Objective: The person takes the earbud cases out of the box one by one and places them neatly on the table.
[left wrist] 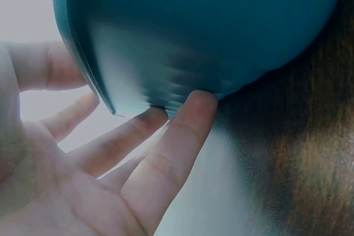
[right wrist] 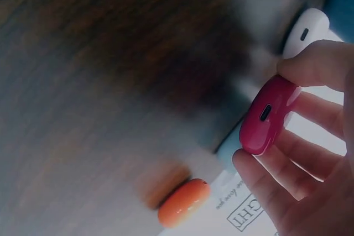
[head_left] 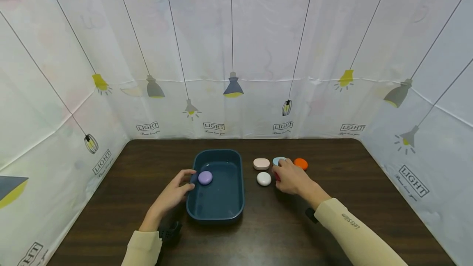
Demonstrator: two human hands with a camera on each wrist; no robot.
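Observation:
My left hand [head_left: 173,192] holds the left side of a dark teal plastic bin [head_left: 218,216]. In the left wrist view, the thumb and forefinger reach the bin's rim while other fingertips [left wrist: 200,102] rest on its outer wall. Inside the bin, by its left wall, lies a round purple earbud case [head_left: 205,177]. To the right of the bin, my right hand [head_left: 295,179] grips a glossy red earbud case [right wrist: 271,115] between thumb and fingers, its charging port showing. A light-blue case [head_left: 278,161] is partly covered by this hand.
A white case [head_left: 264,179] and a pale pink case [head_left: 261,164] lie between the bin and my right hand. Just beyond the knuckles is an orange case [head_left: 301,163]. The dark wooden table [head_left: 273,237] meets a lamp-printed curtain [head_left: 258,110] at its back and sides.

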